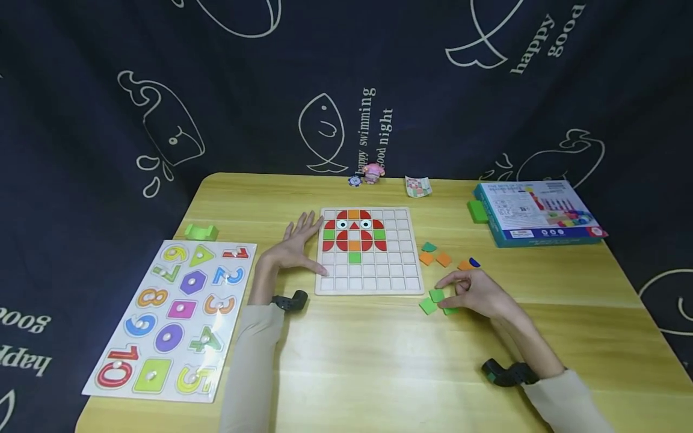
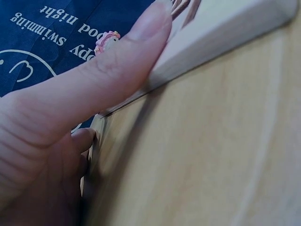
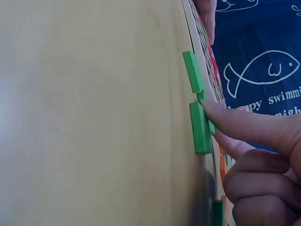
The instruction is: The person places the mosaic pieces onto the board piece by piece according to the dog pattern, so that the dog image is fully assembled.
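Right hand's grip (image 1: 477, 293) pinches a green tile (image 1: 437, 295) between thumb and index (square, no long axis), two more green tiles (image 1: 428, 307) just beside it, grid board (image 1: 403, 273) ahead-left, left hand (image 1: 294, 248) spread against the board's far side.

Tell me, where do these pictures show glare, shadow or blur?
Head view: pale glare on the tabletop, shine on the number board; left wrist view: a soft-edged shadow beside the left hand; right wrist view: a bright patch at the left edge, a blurred dark patch below the green tiles.
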### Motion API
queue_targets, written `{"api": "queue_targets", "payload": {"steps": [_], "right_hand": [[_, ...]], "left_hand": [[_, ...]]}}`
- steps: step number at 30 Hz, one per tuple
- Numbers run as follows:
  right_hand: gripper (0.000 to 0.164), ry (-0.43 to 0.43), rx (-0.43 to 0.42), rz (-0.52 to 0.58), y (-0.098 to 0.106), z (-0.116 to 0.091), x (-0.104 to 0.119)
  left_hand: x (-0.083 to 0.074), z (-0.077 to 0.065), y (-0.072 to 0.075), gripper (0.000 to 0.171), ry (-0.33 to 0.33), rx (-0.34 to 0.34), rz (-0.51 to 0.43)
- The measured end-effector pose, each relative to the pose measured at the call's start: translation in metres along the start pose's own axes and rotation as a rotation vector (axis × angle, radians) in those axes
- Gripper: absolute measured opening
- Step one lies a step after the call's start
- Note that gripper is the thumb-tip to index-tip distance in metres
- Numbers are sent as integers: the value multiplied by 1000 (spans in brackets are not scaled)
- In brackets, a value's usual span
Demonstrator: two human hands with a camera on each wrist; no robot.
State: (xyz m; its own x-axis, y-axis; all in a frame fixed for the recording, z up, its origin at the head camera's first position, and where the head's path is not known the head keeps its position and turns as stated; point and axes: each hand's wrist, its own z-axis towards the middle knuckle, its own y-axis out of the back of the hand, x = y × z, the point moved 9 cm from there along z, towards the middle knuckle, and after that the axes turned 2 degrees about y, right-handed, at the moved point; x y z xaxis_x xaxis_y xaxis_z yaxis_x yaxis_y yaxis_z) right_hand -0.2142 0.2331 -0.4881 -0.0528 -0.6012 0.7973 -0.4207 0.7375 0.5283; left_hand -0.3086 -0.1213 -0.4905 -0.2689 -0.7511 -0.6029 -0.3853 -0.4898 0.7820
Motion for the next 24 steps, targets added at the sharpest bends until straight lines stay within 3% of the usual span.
{"api": "queue_targets", "payload": {"steps": [5, 17, 21, 24], "right_hand": [[38, -44, -30, -61, 6, 8, 4], [37, -124, -122, -83, 13, 20, 3], [36, -127, -157, -90, 18, 19, 0], [33, -83, -177, -143, 19, 19, 3]], "left_hand": [[0, 0, 0, 130, 5, 0, 11], [0, 1, -1, 132, 11, 3, 11], [0, 1, 0, 133, 14, 2, 3], [0, 0, 0, 133, 14, 1, -6]]}}
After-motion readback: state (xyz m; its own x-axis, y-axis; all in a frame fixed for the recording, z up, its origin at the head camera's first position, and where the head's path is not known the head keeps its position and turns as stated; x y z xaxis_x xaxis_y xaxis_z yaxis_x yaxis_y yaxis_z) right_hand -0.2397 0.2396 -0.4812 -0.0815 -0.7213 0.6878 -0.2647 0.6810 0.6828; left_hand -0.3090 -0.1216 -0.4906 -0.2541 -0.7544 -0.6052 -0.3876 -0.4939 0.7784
